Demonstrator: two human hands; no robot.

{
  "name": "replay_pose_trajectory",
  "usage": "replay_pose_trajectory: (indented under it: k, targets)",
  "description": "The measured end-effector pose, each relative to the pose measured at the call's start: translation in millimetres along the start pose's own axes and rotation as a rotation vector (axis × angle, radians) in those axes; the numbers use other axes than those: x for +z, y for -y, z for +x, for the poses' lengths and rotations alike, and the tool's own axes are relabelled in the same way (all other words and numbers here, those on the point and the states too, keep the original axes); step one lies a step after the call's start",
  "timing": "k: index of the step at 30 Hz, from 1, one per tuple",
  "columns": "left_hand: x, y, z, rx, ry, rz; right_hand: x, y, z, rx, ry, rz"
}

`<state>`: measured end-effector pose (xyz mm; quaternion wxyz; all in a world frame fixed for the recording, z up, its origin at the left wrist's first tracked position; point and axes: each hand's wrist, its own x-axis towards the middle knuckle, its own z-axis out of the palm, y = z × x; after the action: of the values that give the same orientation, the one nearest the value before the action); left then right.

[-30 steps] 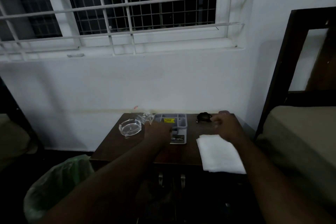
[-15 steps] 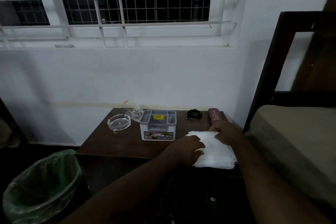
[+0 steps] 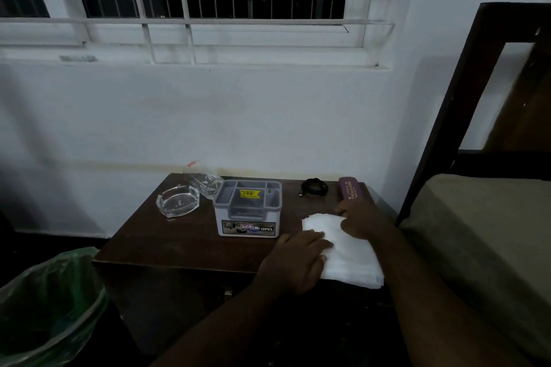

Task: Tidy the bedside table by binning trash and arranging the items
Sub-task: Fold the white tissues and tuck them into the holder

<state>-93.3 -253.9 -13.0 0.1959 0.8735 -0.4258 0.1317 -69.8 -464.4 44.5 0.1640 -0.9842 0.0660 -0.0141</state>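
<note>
Item 1, far left on the floor: bin with green liner (image 3: pixel 44 304), beside the table; I cannot make out its contents in this light.

Item 2: bedside table (image 3: pixel 179 241), dark wood, against the wall under the window.

Item 3, table's back left: glass ashtray (image 3: pixel 178 200), upright, looks empty. Touching or just behind it, a clear tumbler (image 3: pixel 204 180) tilted or on its side; I cannot tell which.

Item 4, centre: grey organiser box (image 3: pixel 248 208), compartments open at the top, label facing me.

Item 5, back right: small black coiled object (image 3: pixel 313 188), possibly a cable. Beside it, a purple case (image 3: pixel 351 192) lying flat.

Item 6, front right: folded white cloth (image 3: pixel 346 250), overhanging the table's front edge. My left hand (image 3: pixel 295 262) rests on its near-left part, fingers fairly straight and pressing down. My right hand (image 3: pixel 362 222) is at its far edge; its fingers seem to curl on the cloth, but I cannot tell for sure.

Status, my estimate: no loose trash visible on top, so binning seems done. Outstanding: squaring the cloth, righting the tumbler, aligning small items.
</note>
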Motion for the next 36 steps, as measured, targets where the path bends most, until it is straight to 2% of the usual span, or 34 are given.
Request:
replay_pose_trajectory:
  k: [11,16,24,32,34,36]
  targets:
    - [1.7,-1.1,-3.1,0.008,-0.020,0.023,-16.5,9.3,-15.1,-0.027,-0.015,-0.013]
    - [0.9,-1.1,-2.8,-0.073,-0.100,-0.027,-32.6,16.9,-39.0,-0.039,-0.024,0.022]
    - [-1.7,-3.7,-3.4,-0.115,-0.162,-0.095,-40.7,35.2,-63.0,-0.052,0.140,-0.109]
    - [-1.2,-0.3,-6.2,-0.107,-0.191,-0.151,-41.4,40.0,-63.0,-0.043,0.542,-0.138]
    - [2.2,-0.8,-7.0,-0.123,-0.228,-0.138,-41.2,36.2,-60.7,0.018,0.525,-0.105]
    - [3.7,-1.2,-7.1,-0.118,-0.233,-0.119,-41.0,29.5,-56.2,-0.006,0.392,-0.113]
